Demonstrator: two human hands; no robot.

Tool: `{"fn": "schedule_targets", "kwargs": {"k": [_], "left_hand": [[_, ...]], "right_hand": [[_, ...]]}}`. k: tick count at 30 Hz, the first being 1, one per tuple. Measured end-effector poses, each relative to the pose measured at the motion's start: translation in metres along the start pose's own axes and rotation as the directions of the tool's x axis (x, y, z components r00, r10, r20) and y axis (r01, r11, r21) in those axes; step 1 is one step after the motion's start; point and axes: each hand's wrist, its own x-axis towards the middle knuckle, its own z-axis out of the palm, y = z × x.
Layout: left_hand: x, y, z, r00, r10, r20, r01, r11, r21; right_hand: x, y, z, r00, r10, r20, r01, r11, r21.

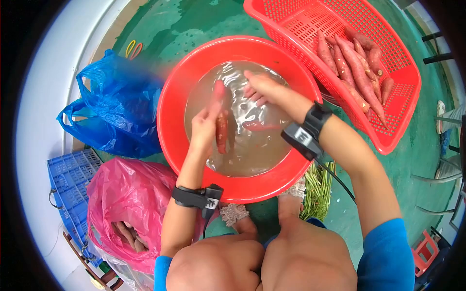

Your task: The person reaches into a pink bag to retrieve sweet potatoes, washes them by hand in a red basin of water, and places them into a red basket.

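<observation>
A red basin (170, 109) of murky water stands in front of my knees. My left hand (205, 127) is closed around a reddish sweet potato (222, 136), held upright over the water on the basin's left side. My right hand (264, 88) hovers above the water at the upper right, its fingers apart and nothing in them. Below it, another sweet potato (259, 126) lies partly under the surface. Motion blurs both hands slightly. A strap with a small black device sits on each wrist.
Upper right, a red perforated basket (398, 104) holds several sweet potatoes (357, 68). Left of the basin are a blue plastic bag (114, 104), a pink bag (131, 194) with roots inside, and a blue crate (73, 189). Green stalks (318, 191) lie by my foot. Scissors (133, 49) rest behind.
</observation>
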Motion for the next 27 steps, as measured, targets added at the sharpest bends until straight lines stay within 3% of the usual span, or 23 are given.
{"fn": "schedule_targets", "kwargs": {"k": [1, 2, 3, 4, 5, 6, 7, 8, 9, 10, 11, 12, 13, 14, 16, 17, 19, 20, 21, 23, 24, 25, 27], "left_hand": [[0.004, -0.004, -0.006, 0.993, -0.103, 0.054, 0.108, 0.988, -0.111], [0.008, -0.008, -0.008, 0.984, -0.159, 0.075, 0.173, 0.955, -0.242], [0.01, -0.01, -0.01, 0.972, -0.212, 0.103, 0.236, 0.9, -0.366], [0.013, -0.011, -0.01, 0.972, -0.213, 0.101, 0.235, 0.901, -0.366], [0.017, -0.012, -0.01, 0.94, -0.324, 0.105, 0.337, 0.839, -0.427], [0.02, -0.012, -0.01, 0.895, -0.431, 0.118, 0.431, 0.762, -0.484], [0.024, -0.012, -0.011, 0.894, -0.433, 0.119, 0.433, 0.761, -0.484], [0.029, -0.014, -0.011, 0.884, -0.448, 0.135, 0.449, 0.73, -0.515], [0.033, -0.016, -0.012, 0.873, -0.463, 0.153, 0.466, 0.697, -0.545], [0.035, -0.019, -0.015, 0.896, -0.354, 0.269, 0.444, 0.684, -0.578], [0.037, -0.021, -0.018, 0.895, -0.355, 0.272, 0.447, 0.683, -0.578], [0.034, -0.017, -0.018, 0.874, -0.341, 0.346, 0.485, 0.634, -0.602], [0.031, -0.012, -0.018, 0.851, -0.321, 0.416, 0.524, 0.583, -0.621], [0.027, -0.007, -0.016, 0.859, -0.294, 0.418, 0.503, 0.629, -0.593], [0.018, 0.0, -0.014, 0.855, -0.249, 0.456, 0.497, 0.646, -0.579], [0.013, 0.004, -0.012, 0.845, -0.204, 0.493, 0.491, 0.662, -0.567], [0.0, 0.015, -0.004, 0.867, -0.215, 0.45, 0.462, 0.685, -0.563], [-0.002, 0.015, -0.004, 0.865, -0.179, 0.469, 0.452, 0.683, -0.573], [-0.004, 0.015, -0.003, 0.862, -0.142, 0.487, 0.442, 0.681, -0.583], [-0.011, 0.019, 0.002, 0.879, -0.134, 0.457, 0.401, 0.725, -0.559], [-0.013, 0.022, 0.005, 0.895, -0.125, 0.429, 0.361, 0.767, -0.53], [-0.014, 0.024, 0.008, 0.893, -0.124, 0.432, 0.362, 0.768, -0.528], [-0.016, 0.028, 0.009, 0.924, -0.09, 0.371, 0.292, 0.794, -0.533]], "right_hand": [[0.024, 0.009, -0.016, 0.997, -0.082, 0.006, 0.081, 0.98, -0.184], [0.056, 0.02, -0.024, 0.976, -0.156, -0.153, 0.072, 0.891, -0.449], [0.059, 0.022, -0.026, 0.976, -0.157, -0.151, 0.074, 0.891, -0.448], [0.063, 0.024, -0.026, 0.951, -0.131, -0.28, 0.001, 0.907, -0.422], [0.066, 0.026, -0.026, 0.909, -0.102, -0.404, -0.068, 0.92, -0.386], [0.049, 0.01, -0.016, 0.972, 0.037, -0.234, -0.071, 0.988, -0.139], [0.028, -0.002, -0.006, 0.996, 0.089, 0.026, -0.09, 0.993, 0.07], [0.014, -0.01, 0.001, 0.956, 0.082, 0.283, -0.159, 0.951, 0.263], [0.01, -0.014, 0.008, 0.893, 0.015, 0.449, -0.185, 0.923, 0.338], [-0.018, -0.029, 0.015, 0.909, -0.112, 0.402, 0.006, 0.966, 0.258], [-0.017, -0.028, 0.024, 0.921, -0.229, 0.316, 0.147, 0.954, 0.262], [-0.015, -0.031, 0.026, 0.923, -0.305, 0.234, 0.285, 0.952, 0.116], [-0.013, -0.032, 0.027, 0.906, -0.391, 0.163, 0.403, 0.914, -0.044], [-0.015, -0.03, 0.028, 0.905, -0.392, 0.164, 0.403, 0.914, -0.043], [-0.024, -0.023, 0.031, 0.716, -0.696, -0.061, 0.63, 0.681, -0.375], [-0.026, -0.022, 0.03, 0.715, -0.697, -0.058, 0.632, 0.679, -0.374], [-0.031, -0.021, 0.029, 0.726, -0.674, 0.136, 0.687, 0.701, -0.192], [-0.034, -0.02, 0.032, 0.616, -0.786, 0.052, 0.777, 0.595, -0.206], [-0.036, -0.023, 0.033, 0.616, -0.786, 0.054, 0.777, 0.595, -0.206], [-0.041, -0.032, 0.031, 0.698, -0.704, -0.129, 0.694, 0.71, -0.122], [-0.041, -0.036, 0.031, 0.607, -0.774, -0.18, 0.765, 0.63, -0.132], [-0.043, -0.037, 0.028, 0.606, -0.774, -0.183, 0.765, 0.63, -0.134], [-0.046, -0.041, 0.022, 0.88, -0.472, -0.06, 0.475, 0.875, 0.096]]}}
